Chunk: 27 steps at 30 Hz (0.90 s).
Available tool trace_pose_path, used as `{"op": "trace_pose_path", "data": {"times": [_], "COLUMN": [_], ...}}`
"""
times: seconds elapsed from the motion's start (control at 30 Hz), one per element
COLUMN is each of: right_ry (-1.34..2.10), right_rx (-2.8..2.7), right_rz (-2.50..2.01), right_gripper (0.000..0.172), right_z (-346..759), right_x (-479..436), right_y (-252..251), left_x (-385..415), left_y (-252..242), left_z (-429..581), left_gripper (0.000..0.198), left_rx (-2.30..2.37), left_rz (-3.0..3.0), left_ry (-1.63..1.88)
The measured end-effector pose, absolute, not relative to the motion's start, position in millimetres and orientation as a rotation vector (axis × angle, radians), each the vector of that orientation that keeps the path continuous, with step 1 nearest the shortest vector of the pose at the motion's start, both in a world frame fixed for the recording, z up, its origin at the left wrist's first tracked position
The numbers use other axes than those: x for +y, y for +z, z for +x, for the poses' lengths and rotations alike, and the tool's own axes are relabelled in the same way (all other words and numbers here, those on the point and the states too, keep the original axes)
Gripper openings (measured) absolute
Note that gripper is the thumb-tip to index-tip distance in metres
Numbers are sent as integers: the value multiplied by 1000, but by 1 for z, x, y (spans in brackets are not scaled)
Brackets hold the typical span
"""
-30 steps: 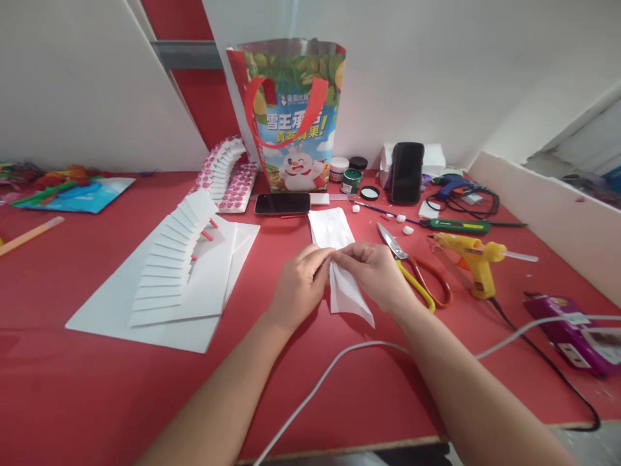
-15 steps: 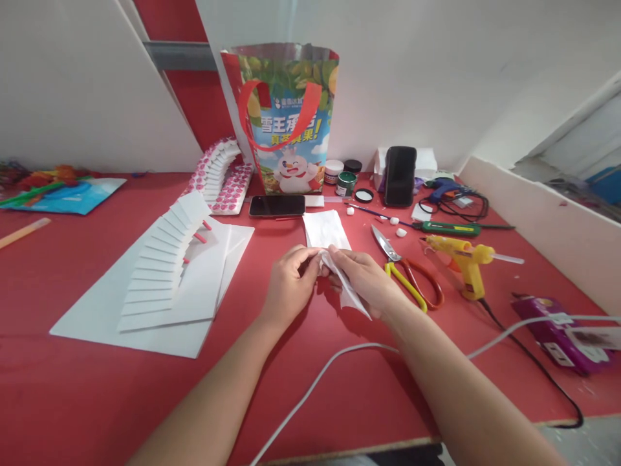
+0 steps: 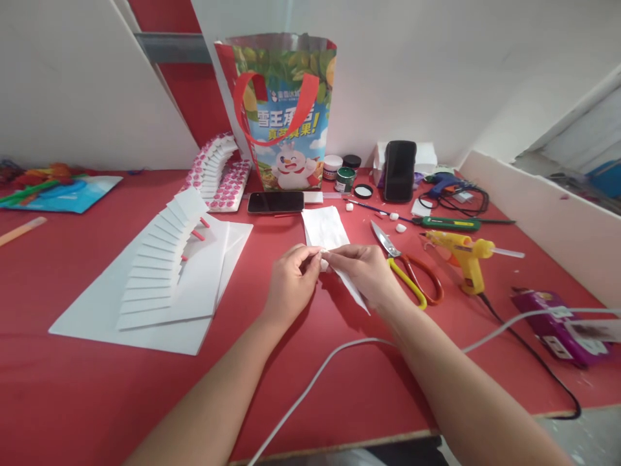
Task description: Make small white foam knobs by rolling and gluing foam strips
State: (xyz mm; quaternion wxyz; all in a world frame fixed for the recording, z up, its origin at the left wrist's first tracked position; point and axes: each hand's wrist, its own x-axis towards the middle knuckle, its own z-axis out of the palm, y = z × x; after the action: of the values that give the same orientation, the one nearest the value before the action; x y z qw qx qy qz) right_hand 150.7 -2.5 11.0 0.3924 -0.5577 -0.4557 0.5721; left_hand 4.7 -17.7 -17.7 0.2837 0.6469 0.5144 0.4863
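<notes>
Thumb and fingers of my left hand (image 3: 294,277) pinch one end of a thin white tissue (image 3: 353,290), where a small bunched wad shows below the fingertips. My right hand (image 3: 365,268) grips the same tissue close by, fingertips almost meeting those of the left. The tissue's loose end hangs down to the right, under my right palm. Just beyond my hands lies a flat stack of white tissue (image 3: 326,226). Scissors (image 3: 407,268) with red and yellow handles lie right of my right hand, blades pointing away.
Left lie white boards with a curved stepped piece (image 3: 158,259). A printed bag (image 3: 286,123), a phone (image 3: 275,202), paint jars (image 3: 345,180) and an upright phone (image 3: 400,171) stand behind. Right are a yellow glue gun (image 3: 458,252), a purple power strip (image 3: 557,327) and a white cable (image 3: 334,356).
My right fingers have shifted slightly on the tissue, and more of the bunched wad shows between my hands. The loose end looks narrower. The view has shifted slightly.
</notes>
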Motion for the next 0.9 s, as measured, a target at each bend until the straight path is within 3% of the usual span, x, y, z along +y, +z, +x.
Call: {"op": "trace_pose_path", "data": {"times": [0.17,0.5,0.7,0.9], "right_ry": [1028,919,993,1035], "right_rx": [-1482,-1532,-1568,-1510], "right_rz": [-1526,-1513,-1437,-1428], "right_gripper": [24,16,20,21], "right_z": [150,148,148,151], "right_x": [-4,-7,-8,-5], "right_y": [4,2,2,2], "left_x": [-19,-20,-21,-21], "left_y": [-17,-23,-26,-24], "left_z": [7,8,5,5], "left_gripper": [14,15,25,25], "left_rx": [1405,1475,1572,1460], "left_rz": [1758,2014,2416,2364], "left_ry": [1312,1372,1245,1303]}}
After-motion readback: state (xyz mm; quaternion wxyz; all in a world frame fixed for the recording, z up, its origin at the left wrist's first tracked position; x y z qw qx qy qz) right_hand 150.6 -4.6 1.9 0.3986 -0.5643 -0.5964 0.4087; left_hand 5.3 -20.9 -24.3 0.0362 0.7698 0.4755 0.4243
